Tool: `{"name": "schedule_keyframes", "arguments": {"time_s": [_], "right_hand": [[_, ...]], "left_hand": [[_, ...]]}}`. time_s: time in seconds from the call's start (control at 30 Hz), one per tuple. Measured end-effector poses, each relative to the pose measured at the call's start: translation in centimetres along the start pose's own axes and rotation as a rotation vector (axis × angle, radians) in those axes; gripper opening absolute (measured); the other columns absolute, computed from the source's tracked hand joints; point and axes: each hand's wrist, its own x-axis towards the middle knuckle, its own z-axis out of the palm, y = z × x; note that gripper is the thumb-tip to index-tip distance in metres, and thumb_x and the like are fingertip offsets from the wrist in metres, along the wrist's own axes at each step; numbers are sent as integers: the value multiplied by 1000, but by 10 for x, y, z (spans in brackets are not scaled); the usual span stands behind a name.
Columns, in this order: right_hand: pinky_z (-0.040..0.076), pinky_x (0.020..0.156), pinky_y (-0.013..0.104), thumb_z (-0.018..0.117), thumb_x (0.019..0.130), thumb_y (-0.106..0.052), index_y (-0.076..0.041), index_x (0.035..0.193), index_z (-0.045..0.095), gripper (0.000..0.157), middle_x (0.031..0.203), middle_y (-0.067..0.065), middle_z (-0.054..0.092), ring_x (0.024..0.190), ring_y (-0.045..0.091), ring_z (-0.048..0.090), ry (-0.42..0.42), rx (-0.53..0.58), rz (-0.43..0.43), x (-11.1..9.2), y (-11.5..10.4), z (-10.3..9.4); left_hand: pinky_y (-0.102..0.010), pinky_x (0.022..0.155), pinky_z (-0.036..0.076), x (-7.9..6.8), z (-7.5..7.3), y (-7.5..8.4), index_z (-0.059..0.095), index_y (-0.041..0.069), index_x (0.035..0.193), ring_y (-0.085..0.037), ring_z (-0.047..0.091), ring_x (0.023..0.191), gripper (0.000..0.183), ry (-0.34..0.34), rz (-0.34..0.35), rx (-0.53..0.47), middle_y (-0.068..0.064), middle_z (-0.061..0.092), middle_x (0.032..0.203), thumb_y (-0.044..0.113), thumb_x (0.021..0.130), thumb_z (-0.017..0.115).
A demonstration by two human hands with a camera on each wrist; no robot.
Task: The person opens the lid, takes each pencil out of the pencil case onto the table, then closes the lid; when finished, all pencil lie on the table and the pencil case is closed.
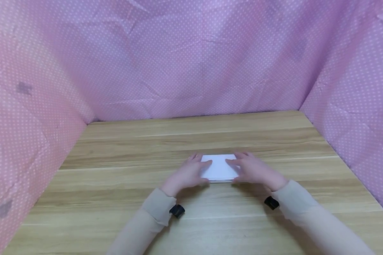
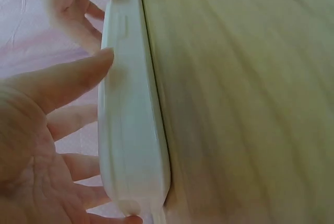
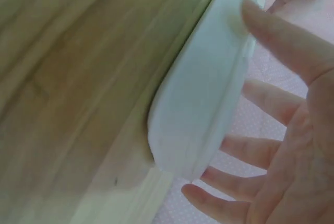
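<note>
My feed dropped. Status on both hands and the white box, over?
Left hand and right hand, spread, at opposite ends of white box. Box flat on wood-grain table. No obstruction seen.

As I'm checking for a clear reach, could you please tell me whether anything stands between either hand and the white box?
Nothing visible does: the left hand and right hand are at opposite ends of the white box.

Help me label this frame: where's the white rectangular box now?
In the head view, the white rectangular box lies on the wood-grain table, below and slightly right of centre, between the left hand and the right hand.
</note>
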Motion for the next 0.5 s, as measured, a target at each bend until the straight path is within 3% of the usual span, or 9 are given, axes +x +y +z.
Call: {"name": "schedule_keyframes", "arguments": {"time_s": [0.2,0.5], "right_hand": [[42,96,57,82,70,-35,-11,130,59,68,131,31,50,116,47,50,3,-45,-44,0,0,0],[52,82,48,83,69,-33,-13,127,62,66,115,27,58,88,31,61,7,-52,-87,3,1,-2]], "left_hand": [[-59,110,25,4,2,4,48,19,140,-44,26,138,65,-7,-18,86,-22,33,150,35,82,73],[-57,104,36,8,1,6,54,20,136,-45,38,131,63,32,2,188,-23,44,142,34,78,75]]}}
